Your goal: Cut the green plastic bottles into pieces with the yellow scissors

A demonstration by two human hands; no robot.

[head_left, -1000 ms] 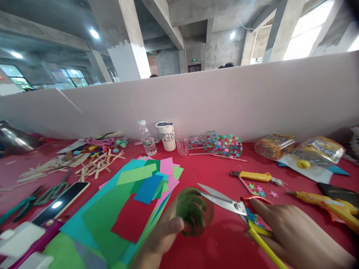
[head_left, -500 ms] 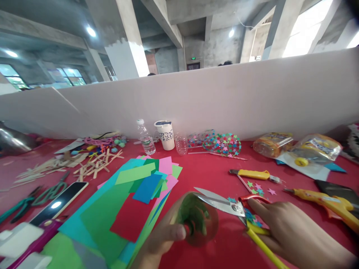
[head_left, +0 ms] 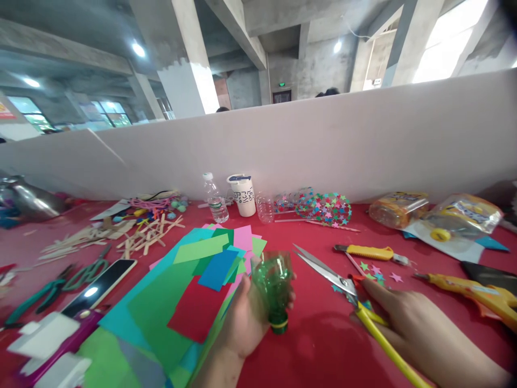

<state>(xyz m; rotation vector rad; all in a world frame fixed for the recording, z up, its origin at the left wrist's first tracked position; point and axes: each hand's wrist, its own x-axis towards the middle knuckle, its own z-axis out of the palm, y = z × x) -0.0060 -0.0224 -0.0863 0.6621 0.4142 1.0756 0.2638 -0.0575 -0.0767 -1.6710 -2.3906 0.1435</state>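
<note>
My left hand [head_left: 244, 318] is wrapped round a cut piece of green plastic bottle [head_left: 274, 283], its neck pointing down towards me and its wide end away. In my right hand [head_left: 412, 323] is a pair of scissors [head_left: 341, 283] with red and yellow handles. The blades are slightly parted and point up and left, just right of the bottle piece without touching it. Beneath the scissors lie small star cutouts [head_left: 339, 290], partly hidden. Left of my left hand spreads a pile of coloured paper [head_left: 157, 307].
A yellow utility knife [head_left: 369, 251] and yellow glue gun [head_left: 464, 285] lie to the right. At the back stand a water bottle [head_left: 216, 202] and a white cup [head_left: 243, 196]. Leftward are a phone [head_left: 99, 288], pliers [head_left: 42, 296] and wooden sticks [head_left: 149, 234]. A white partition [head_left: 258, 148] closes the far side.
The scissors' blades were at the bottle piece's rim and are now clear of it, to the right. My left hand has turned the piece, so its side and neck show.
</note>
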